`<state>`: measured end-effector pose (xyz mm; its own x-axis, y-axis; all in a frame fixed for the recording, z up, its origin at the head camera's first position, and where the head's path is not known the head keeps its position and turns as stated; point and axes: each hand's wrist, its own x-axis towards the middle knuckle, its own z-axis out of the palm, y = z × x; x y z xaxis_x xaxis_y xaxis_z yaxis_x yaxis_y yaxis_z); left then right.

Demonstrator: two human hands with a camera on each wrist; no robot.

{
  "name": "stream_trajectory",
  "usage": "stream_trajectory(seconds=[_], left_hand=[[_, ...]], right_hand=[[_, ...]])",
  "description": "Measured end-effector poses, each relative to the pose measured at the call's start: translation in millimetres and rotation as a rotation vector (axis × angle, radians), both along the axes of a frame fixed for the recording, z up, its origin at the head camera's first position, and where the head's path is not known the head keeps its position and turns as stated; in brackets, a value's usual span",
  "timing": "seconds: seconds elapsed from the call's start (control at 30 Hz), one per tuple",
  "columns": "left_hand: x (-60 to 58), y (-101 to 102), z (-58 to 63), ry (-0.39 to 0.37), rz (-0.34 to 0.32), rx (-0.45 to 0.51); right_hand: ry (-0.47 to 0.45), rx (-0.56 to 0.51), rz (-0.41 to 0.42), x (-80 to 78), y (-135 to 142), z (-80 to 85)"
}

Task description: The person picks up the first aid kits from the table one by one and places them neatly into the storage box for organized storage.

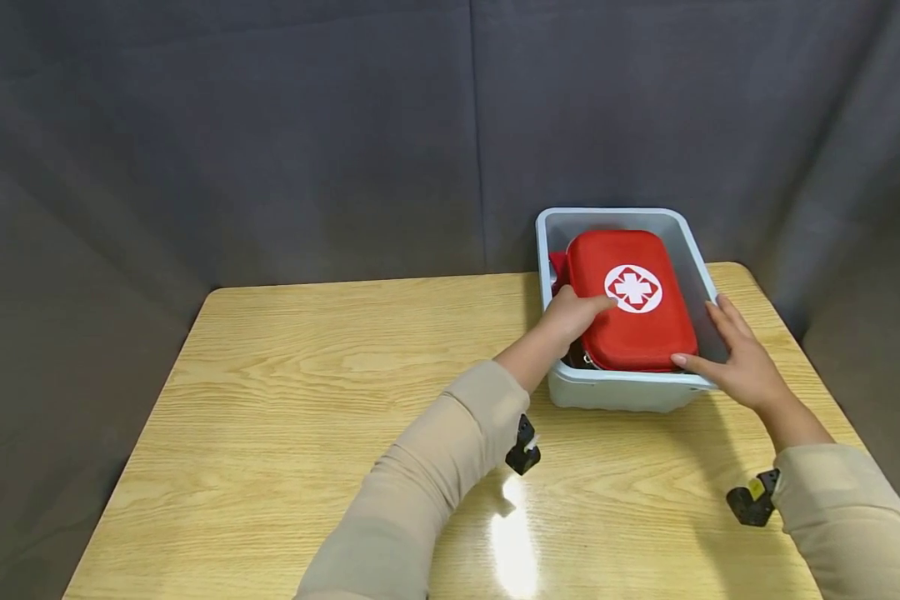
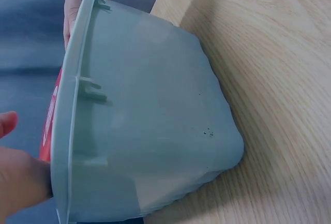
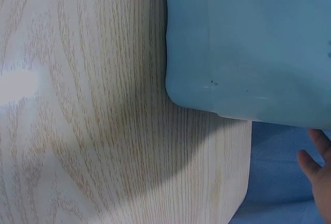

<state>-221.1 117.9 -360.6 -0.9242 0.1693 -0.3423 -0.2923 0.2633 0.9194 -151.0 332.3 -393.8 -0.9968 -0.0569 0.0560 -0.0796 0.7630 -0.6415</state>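
A red zippered first-aid case (image 1: 630, 329) with a white cross emblem lies in a pale grey-blue plastic bin (image 1: 622, 392), near its rim. My left hand (image 1: 568, 317) reaches over the bin's left rim. Its thumb extends above the case; its other fingers go down beside the case, hidden, so I cannot tell whether they grip it. At the bin's front right corner is my right hand (image 1: 742, 362), with the thumb by the case's corner and the spread, fairly straight fingers (image 3: 309, 164) along the outside of the bin.
Something dark red (image 1: 558, 265) shows between the case and the bin's left wall. The bin stands at the far right of a wooden table (image 1: 307, 400), close to a dark grey curtain (image 1: 330, 142). Small black devices (image 1: 523, 446) hang under both sleeves.
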Motion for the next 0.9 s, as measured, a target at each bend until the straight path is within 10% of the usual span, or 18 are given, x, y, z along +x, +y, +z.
stream_trajectory(seconds=[0.6,0.9], left_hand=[[0.5,-41,15.8,0.006,-0.155,0.198],[0.0,-68,10.9,0.142,-0.171,0.047]], right_hand=[[-0.014,0.098,0.014,-1.6,3,2.8],[-0.019,0.171,0.021,-2.9,-5,19.1]])
